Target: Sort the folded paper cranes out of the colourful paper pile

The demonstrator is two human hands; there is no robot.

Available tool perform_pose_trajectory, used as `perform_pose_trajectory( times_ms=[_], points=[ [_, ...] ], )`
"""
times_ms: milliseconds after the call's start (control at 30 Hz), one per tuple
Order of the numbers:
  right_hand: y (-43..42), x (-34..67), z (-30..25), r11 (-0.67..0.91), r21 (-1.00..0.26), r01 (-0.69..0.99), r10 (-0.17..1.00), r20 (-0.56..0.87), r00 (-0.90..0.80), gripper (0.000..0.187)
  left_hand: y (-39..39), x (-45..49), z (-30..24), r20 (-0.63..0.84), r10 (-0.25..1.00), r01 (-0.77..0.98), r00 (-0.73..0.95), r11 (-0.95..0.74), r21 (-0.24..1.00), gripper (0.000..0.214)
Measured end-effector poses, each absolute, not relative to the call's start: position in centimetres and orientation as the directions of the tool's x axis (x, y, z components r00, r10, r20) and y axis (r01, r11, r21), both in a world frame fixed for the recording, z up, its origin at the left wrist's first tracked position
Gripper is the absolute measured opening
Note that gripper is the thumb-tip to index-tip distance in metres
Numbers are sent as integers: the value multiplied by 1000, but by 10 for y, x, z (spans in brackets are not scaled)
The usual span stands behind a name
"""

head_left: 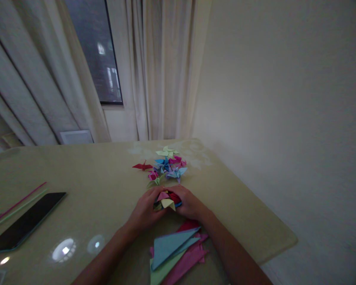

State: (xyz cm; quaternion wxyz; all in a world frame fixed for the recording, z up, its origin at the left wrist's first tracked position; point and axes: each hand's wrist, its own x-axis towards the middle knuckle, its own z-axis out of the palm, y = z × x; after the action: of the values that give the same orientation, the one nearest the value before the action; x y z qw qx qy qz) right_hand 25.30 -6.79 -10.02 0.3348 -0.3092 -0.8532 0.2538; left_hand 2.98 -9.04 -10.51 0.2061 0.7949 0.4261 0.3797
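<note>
Folded pieces of teal, light-green, pink and red paper [172, 249] lie overlapped in a loose stack on the pale, glossy tabletop [91, 170], nearest you and between your forearms. Just beyond the stack, your left hand [146, 206] and right hand [190, 200] form a ring around a compact bundle of folded paper [167, 203] in pale yellow, pink, red and blue. The fingers of both hands are curled closed against its sides, gripping it; the bundle's near face shows in the opening between your palms. Whether its underside touches the tabletop cannot be told. Beyond your hands, a cluster of small folded-paper cranes in blue, pink and green [164, 164] sits close together, with a red paper crane [142, 166] at its left edge. Well to your left lies a flat black rectangular slab [28, 221], beside a thin magenta stick [20, 202].
</note>
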Motion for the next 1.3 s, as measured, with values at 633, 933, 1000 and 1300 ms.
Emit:
perform_pose_trajectory(
  times_ms=[633, 933, 1000, 1300],
  points=[
    [44, 269, -54, 649, -597, 471, 756, 436, -489, 105, 6, -8, -38, 466, 788, 653, 403, -604, 457, 85],
    [-184, 323, -99, 557, -582, 592, 773, 103, -626, 104, -200, 24, -164, 260, 764, 670, 591, -644, 368, 79],
    [-203, 317, -102, 533, -548, 645, 788, 43, -614, 94, -212, 38, -170, 200, 801, 720, 564, -596, 354, 73],
    [-210, 293, -117, 578, -365, 730, 803, 96, -588, 41, -225, 63, -148, 35, 888, 839, 458, -445, 312, 51]
  ],
)
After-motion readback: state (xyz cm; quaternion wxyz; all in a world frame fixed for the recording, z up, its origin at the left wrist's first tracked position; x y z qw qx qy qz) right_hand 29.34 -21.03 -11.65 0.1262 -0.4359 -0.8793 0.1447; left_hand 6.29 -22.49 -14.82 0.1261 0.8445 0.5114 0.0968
